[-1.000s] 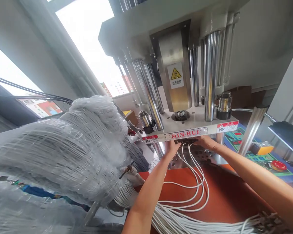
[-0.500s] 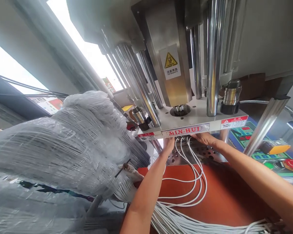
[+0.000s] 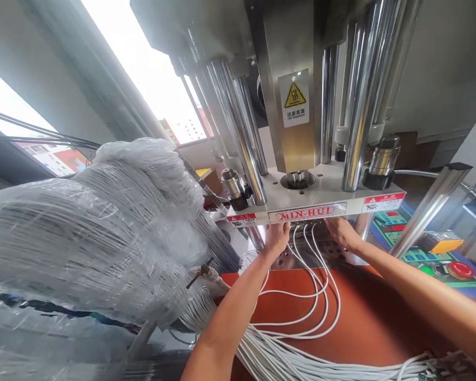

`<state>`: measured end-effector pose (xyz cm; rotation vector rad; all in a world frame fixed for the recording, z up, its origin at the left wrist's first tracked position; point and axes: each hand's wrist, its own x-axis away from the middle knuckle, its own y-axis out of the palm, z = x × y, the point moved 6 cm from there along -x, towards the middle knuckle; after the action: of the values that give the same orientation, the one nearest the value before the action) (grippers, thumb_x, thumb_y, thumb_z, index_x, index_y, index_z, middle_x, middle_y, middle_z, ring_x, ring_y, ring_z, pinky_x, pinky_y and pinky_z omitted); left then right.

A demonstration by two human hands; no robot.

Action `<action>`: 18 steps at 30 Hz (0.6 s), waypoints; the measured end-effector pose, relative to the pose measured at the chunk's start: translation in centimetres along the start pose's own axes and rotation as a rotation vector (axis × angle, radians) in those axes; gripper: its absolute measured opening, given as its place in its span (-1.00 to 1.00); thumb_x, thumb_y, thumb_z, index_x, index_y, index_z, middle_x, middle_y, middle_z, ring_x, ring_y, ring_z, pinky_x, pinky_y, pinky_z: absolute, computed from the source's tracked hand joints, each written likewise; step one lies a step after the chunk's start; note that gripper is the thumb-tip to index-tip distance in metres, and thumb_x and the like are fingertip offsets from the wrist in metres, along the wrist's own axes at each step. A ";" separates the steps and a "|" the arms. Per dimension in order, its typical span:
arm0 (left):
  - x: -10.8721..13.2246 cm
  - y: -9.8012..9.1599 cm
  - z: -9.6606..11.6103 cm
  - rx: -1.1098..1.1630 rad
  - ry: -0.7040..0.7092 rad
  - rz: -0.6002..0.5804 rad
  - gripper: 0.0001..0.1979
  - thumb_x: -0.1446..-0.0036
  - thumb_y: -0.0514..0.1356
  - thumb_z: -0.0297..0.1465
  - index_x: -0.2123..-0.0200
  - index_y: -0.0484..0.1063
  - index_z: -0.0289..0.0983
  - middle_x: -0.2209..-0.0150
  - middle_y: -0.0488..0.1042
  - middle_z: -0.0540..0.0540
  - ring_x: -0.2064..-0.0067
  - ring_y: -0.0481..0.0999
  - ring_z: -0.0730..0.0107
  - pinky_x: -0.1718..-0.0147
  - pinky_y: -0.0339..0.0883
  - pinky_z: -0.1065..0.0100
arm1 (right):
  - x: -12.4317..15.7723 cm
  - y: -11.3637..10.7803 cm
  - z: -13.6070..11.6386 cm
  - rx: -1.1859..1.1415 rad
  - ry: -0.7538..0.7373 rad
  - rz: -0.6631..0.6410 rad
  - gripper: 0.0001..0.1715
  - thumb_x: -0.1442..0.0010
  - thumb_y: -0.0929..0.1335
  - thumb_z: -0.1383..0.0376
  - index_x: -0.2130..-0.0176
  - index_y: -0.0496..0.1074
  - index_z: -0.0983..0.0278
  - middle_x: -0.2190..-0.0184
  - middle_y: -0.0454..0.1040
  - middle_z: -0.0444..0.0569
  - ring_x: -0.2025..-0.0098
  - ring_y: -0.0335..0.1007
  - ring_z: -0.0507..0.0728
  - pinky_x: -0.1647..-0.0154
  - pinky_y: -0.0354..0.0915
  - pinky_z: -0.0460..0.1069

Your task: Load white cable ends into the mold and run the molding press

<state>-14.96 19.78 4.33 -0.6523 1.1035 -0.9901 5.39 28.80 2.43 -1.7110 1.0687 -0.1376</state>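
Observation:
Both hands reach under the front plate of a press [image 3: 257, 212] marked MIN-HUI. My left hand [image 3: 277, 236] is at the left of several white cables [image 3: 315, 254] that run up beneath the plate; its fingertips are hidden by the plate edge. On the right side of the same cables is my right hand [image 3: 340, 233], its fingers also hidden under the plate. What either hand touches cannot be made out. The cables loop down over a red-brown surface [image 3: 365, 312] between my forearms.
Bagged bundles of grey cable [image 3: 130, 222] fill the left side. A white cable bundle [image 3: 301, 362] crosses the front. A control panel [image 3: 432, 264] with a red button stands right, beside a metal post [image 3: 428, 211]. Chrome columns [image 3: 357, 132] rise above the plate.
The view has shifted slightly, so the press appears a little farther right. Both hands have drawn back slightly and more of their backs shows. The cables keep nearly the same loops.

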 end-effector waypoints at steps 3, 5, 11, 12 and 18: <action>1.1 -0.3 3.3 -0.035 0.144 0.018 -0.67 -0.31 0.00 -0.30 -0.09 0.36 -0.15 -0.06 0.45 -0.10 -0.13 0.34 0.21 -0.18 0.15 0.11 | 1.2 0.2 -1.2 0.110 -0.013 -0.058 -0.62 -0.12 0.15 0.47 0.19 0.47 0.33 0.14 0.49 0.16 0.05 0.39 0.22 -0.02 0.30 0.11; 1.8 0.0 5.6 -0.064 0.292 0.006 -0.65 -0.31 0.00 -0.28 -0.13 0.31 -0.10 -0.12 0.39 -0.06 -0.18 0.28 0.22 -0.21 0.10 0.10 | 1.6 0.5 -2.3 0.156 -0.044 -0.093 -0.58 -0.08 0.18 0.51 0.14 0.47 0.32 -0.01 0.43 0.16 -0.08 0.29 0.25 -0.10 0.24 0.14; 2.6 2.2 7.2 -0.218 0.351 -0.046 -0.61 -0.28 0.06 -0.26 -0.15 0.29 -0.16 -0.19 0.32 -0.11 -0.28 0.13 0.12 -0.26 -0.02 -0.06 | 1.3 0.8 -3.7 0.188 -0.058 -0.170 -0.41 -0.05 0.17 0.59 -0.03 0.41 0.37 -0.14 0.34 0.20 -0.18 0.22 0.28 -0.08 0.28 0.12; 2.6 2.3 7.1 -0.231 0.352 -0.048 -0.61 -0.28 0.05 -0.26 -0.15 0.28 -0.17 -0.20 0.30 -0.11 -0.30 0.10 0.12 -0.27 -0.04 -0.07 | 1.3 0.7 -3.3 0.180 -0.042 -0.175 -0.37 -0.04 0.15 0.60 -0.05 0.40 0.35 -0.14 0.35 0.18 -0.17 0.24 0.26 -0.08 0.29 0.10; 2.1 1.1 7.1 -0.153 0.381 -0.069 -0.68 -0.28 0.06 -0.28 -0.08 0.31 -0.19 -0.13 0.37 -0.08 -0.24 0.20 0.20 -0.25 0.03 -0.01 | 0.7 -0.3 -0.5 0.140 0.055 -0.180 -0.25 0.00 0.15 0.60 -0.15 0.34 0.29 0.05 0.53 0.04 0.02 0.44 0.12 -0.01 0.34 -0.03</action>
<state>-7.73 18.09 4.93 -0.6427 1.5109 -1.1265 5.67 27.98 2.59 -1.6819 0.9213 -0.3670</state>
